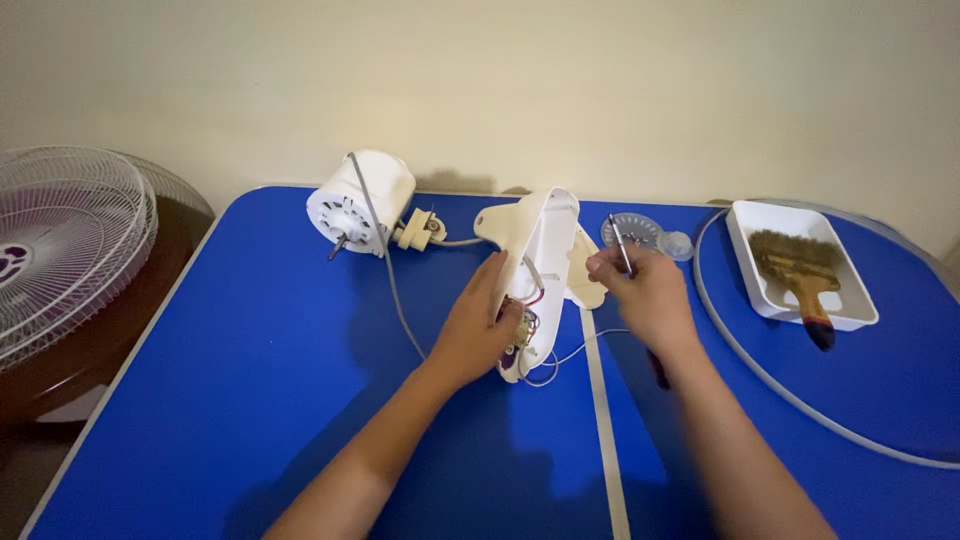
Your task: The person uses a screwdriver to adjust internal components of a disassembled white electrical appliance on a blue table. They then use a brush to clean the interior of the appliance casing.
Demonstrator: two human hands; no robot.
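A cream plastic fan housing lies open on the blue table, with coloured wires showing inside. My left hand rests against its left side and steadies it. My right hand is closed around a thin screwdriver whose metal shaft points up and away, just right of the housing. A white fan motor sits at the back, joined by a cable to a small cream connector piece.
A white tray with a worn paintbrush stands at the right. A clear round plastic part lies behind my right hand. A grey ring curves over the table's right side. A fan grille sits on a brown stand left.
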